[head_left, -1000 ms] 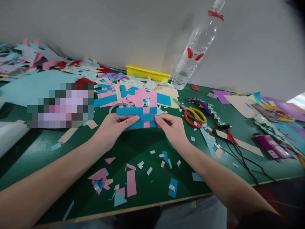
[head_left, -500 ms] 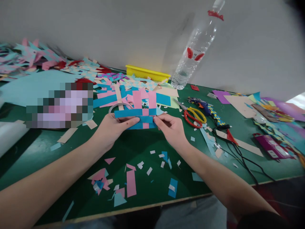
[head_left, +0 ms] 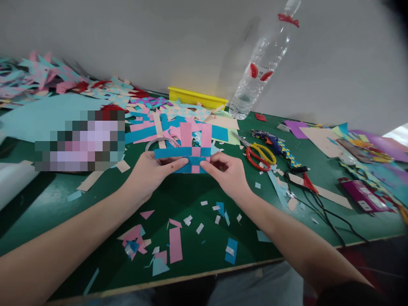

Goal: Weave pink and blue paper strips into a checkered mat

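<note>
Both hands hold a small weave of blue and pink paper strips (head_left: 178,152) above the green table. My left hand (head_left: 153,170) pinches its left part, the thumb lying flat along the lower blue strip. At the right edge, my right hand (head_left: 228,172) grips it between thumb and fingers. Two pink strip ends stand up from the top of the weave. Fingers behind the paper are hidden. A roll of tape (head_left: 151,143) lies just behind my left hand. Red and yellow-handled scissors (head_left: 259,156) rest to the right of my right hand.
Paper scraps, among them a pink piece (head_left: 175,245), litter the green table (head_left: 127,272) in front. A leaning plastic bottle (head_left: 255,72) and a yellow tray (head_left: 197,98) stand at the wall. Black cables (head_left: 325,216) and a purple pack (head_left: 365,195) lie right. Woven paper pieces pile up behind.
The weave has shifted slightly right and down. My right thumb has moved left onto its front, and a pink strip now shows at the right edge.
</note>
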